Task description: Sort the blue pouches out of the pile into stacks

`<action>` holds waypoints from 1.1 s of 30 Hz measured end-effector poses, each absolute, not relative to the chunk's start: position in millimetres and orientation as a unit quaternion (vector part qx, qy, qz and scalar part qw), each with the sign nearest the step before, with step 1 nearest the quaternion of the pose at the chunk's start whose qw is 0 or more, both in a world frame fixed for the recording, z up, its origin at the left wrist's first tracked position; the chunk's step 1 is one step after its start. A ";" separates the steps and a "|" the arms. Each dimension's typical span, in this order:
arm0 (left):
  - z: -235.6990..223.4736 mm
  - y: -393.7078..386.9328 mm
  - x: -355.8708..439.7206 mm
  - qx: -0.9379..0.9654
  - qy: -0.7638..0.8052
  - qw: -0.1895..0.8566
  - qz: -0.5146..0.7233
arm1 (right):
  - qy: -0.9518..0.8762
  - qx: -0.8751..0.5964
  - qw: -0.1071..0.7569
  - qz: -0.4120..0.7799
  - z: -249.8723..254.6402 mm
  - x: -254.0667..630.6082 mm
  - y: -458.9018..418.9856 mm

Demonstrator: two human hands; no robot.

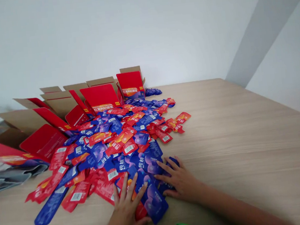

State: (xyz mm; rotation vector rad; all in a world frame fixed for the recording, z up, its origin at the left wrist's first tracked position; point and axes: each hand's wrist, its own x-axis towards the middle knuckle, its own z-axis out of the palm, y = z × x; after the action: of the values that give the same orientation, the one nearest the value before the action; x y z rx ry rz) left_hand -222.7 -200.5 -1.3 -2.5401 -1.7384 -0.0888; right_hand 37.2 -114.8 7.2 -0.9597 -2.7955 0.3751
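From where I stand, the person's two bare hands are down at the near edge of a wide heap of red and blue pouches point(120, 140), spread across the left and middle of a pale wood-grained table point(248, 134). The left hand point(126, 210) lies palm down with its fingers fanned out and pointing away from the body, resting on red and blue pouches, its thumb out toward the right. The right hand point(182, 181) comes in from the right, its fingers also parted and stretched leftward over blue packets point(167, 186) at the heap's near right side; I can't tell whether they press on them or only touch. Between the hands a large blue pouch point(152, 202) slants toward the near side, with the left fingertips by its left edge. On the near left, a long blue pouch point(49, 209) with a narrow end sticks out from the heap, and a few red pouches point(182, 118) lie at its right fringe. Behind and to the left stand red cartons point(101, 96) with their brown-lined flaps up, the farthest one near a small cluster of blue pouches point(153, 91). A crumpled grey material point(14, 177) lies at the far left side, and a pale wall point(157, 29) rises behind everything.
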 end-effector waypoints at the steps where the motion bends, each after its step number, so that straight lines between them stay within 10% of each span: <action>1: -0.4 -191.2 -208.6 -0.826 -0.564 0.011 -0.021 | -0.931 -0.336 0.081 0.117 6.5 49.3 -111.8; 24: 85.2 -68.4 -92.0 -0.848 -0.434 -0.300 -0.046 | -0.783 -0.595 0.158 -0.095 -23.8 192.6 -41.9; 33: 32.6 -215.8 -281.3 -0.806 -0.578 0.059 -0.115 | -0.770 -0.611 0.179 -0.046 -25.3 201.0 -39.6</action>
State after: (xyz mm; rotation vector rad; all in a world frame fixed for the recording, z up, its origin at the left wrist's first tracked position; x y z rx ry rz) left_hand -281.3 -215.8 32.6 -2.4401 -1.7498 -0.3480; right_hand 201.0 -39.6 -25.3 -1.7259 -2.1767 -0.1309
